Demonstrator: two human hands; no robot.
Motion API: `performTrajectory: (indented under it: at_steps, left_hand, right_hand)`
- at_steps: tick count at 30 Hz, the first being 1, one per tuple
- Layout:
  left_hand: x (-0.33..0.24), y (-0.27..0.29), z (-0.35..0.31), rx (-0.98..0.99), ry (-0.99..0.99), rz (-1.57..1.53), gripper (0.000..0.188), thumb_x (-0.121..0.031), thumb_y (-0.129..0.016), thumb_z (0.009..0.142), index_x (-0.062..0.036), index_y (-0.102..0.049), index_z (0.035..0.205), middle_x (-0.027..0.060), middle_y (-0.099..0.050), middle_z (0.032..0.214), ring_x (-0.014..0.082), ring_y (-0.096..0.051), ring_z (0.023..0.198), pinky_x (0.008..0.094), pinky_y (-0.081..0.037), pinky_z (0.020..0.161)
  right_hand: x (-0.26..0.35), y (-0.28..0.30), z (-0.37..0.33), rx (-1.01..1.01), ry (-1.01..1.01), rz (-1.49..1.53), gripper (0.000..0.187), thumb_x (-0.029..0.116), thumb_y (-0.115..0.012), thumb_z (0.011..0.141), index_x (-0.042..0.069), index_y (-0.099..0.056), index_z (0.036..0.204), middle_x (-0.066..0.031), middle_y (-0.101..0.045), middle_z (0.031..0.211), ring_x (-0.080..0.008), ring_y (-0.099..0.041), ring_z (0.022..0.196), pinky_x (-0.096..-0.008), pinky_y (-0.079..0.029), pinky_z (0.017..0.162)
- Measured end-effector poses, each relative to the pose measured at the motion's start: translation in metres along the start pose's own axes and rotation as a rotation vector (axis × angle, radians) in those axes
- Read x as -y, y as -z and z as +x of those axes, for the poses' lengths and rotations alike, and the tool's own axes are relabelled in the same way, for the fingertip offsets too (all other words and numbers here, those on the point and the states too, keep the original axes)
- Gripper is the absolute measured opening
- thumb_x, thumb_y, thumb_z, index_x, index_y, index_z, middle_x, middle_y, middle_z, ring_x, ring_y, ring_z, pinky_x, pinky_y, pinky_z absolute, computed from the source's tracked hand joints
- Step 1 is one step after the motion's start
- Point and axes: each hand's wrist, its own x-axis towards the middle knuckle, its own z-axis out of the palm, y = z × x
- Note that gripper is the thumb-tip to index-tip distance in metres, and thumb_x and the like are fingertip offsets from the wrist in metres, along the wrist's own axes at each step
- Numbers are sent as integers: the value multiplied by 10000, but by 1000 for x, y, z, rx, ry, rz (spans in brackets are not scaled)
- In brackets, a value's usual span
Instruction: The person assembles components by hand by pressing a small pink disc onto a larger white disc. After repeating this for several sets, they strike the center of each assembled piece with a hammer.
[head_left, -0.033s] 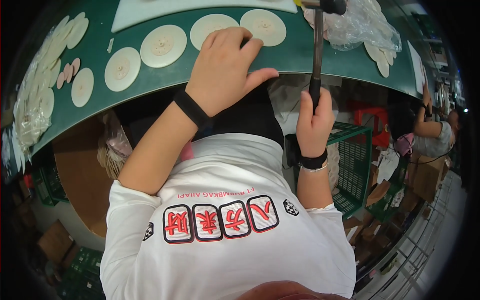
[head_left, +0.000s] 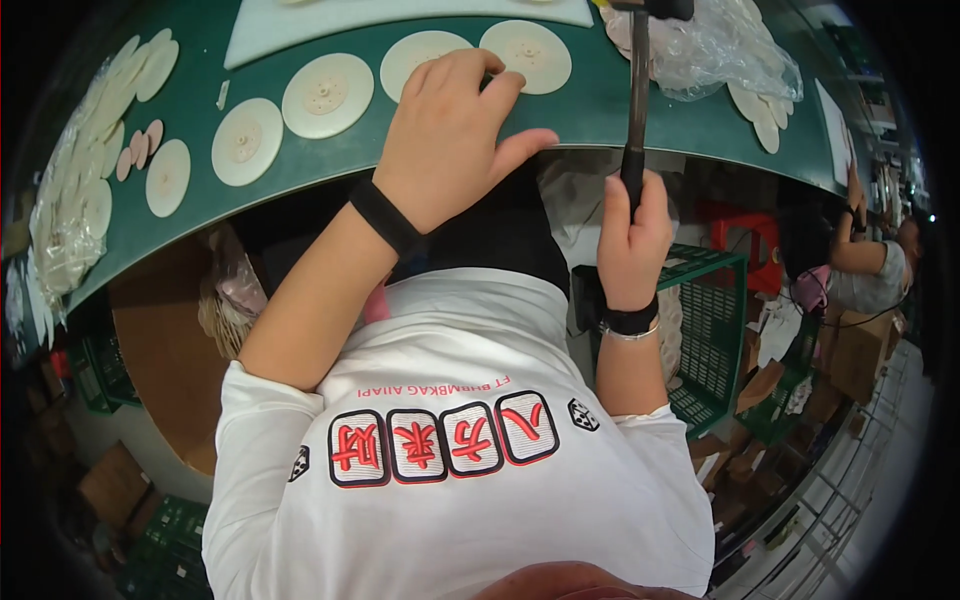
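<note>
My right hand (head_left: pixel 634 250) is wrapped round the black grip of a hammer (head_left: pixel 638 100). The hammer stands upright, its dark head at the top edge of the view. My left hand (head_left: pixel 448 150) reaches over the bench's near edge, fingers bent over a round cream disc (head_left: pixel 398 62) and thumb stretched apart. The hand hides part of that disc, and whether the fingertips press on it I cannot tell. Right of the fingers lies another disc (head_left: pixel 530 50) with small raised bits at its centre. Further discs (head_left: pixel 327 98) sit in a row to the left.
The green bench (head_left: pixel 290 165) curves across the top, with a white board (head_left: pixel 400 22) at its back. Plastic bags of discs lie at the left (head_left: pixel 75 210) and right (head_left: pixel 720 60). Small pink discs (head_left: pixel 140 150) sit at left. Below right are a green crate (head_left: pixel 710 340) and red stool (head_left: pixel 745 235); a person (head_left: pixel 865 270) is beyond.
</note>
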Motion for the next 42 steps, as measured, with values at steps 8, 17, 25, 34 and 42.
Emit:
performTrajectory:
  at_steps: [8, 17, 25, 34, 42]
  left_hand:
    - [-4, -16, 28, 25, -52, 132, 561, -357, -809, 804, -65, -627, 1246, 145, -595, 1359, 317, -563, 1262, 435, -437, 1057]
    - [-18, 12, 6, 225, -271, 133, 402, -221, -642, 971, -81, -572, 1341, 126, -613, 1371, 330, -593, 1253, 444, -477, 1028]
    - [0, 41, 2, -198, 832, -1449, 389, -54, -482, 1010, 26, -491, 1390, 155, -638, 1310, 299, -677, 1133, 425, -587, 929]
    - [5, 64, -10, -144, 793, -1604, 465, -6, -483, 977, 84, -434, 1431, 177, -634, 1306, 267, -673, 1152, 400, -597, 955]
    - [12, 61, -8, -93, 838, -1651, 478, -41, -565, 976, 73, -448, 1425, 163, -654, 1278, 251, -686, 1123, 389, -597, 966]
  right_hand:
    - [2, -1, 70, 106, -280, 496, 156, 201, -594, 1053, 45, -605, 1050, 42, -548, 746, -11, -433, 535, -186, -331, 468]
    - [-17, -10, 93, 244, -355, 640, 198, 245, -560, 1068, 52, -596, 1039, 33, -538, 744, -20, -425, 501, -194, -352, 440]
    - [-24, -11, 95, 261, -363, 688, 221, 276, -555, 1071, 59, -590, 1049, 35, -515, 743, -22, -424, 497, -193, -360, 434]
    - [-22, -11, 95, 242, -378, 625, 202, 266, -582, 1060, 65, -589, 1048, 42, -506, 735, -20, -420, 499, -187, -360, 437]
    - [-21, -12, 95, 243, -369, 593, 188, 240, -601, 1050, 57, -588, 1089, 50, -489, 718, -19, -412, 499, -189, -357, 436]
